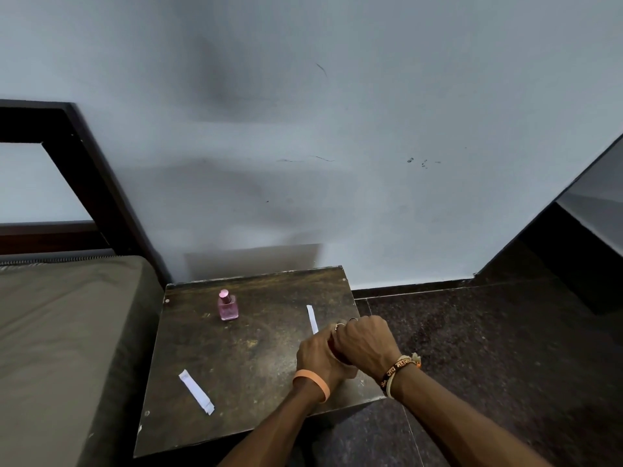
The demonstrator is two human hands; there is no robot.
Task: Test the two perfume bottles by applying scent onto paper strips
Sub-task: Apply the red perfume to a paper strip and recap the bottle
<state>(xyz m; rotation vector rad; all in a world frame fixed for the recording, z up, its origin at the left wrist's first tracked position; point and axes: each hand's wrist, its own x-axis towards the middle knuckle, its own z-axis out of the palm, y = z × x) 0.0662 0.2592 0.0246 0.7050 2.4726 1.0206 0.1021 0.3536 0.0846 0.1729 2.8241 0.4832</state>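
Perfume bottle of pink glass, with a rounded pink cap, stands upright and untouched toward the back left of a small dark wooden table. The table sits against a pale wall, with a bed just to its left and dark speckled floor to its right. Two white paper strips lie flat on the tabletop, well apart, probably one for each scent so the smells do not mix. One strip lies near the front left. The other strip lies on the right side, just behind the person's hands and partly hidden by them. Both hands meet over the front right part of the table. The left hand, with an orange band on its wrist, has its fingers curled around the lower part of something small. The right hand, with woven thread bracelets at its wrist, is closed over the top of the same thing. Only a dark red sliver shows between them. This is most likely the second bottle, though its shape is hidden. One hand low and one on top suggests the person is steadying the body while working the cap. Whether the cap is on or off cannot be seen. Neither strip looks to have been picked up for testing yet.
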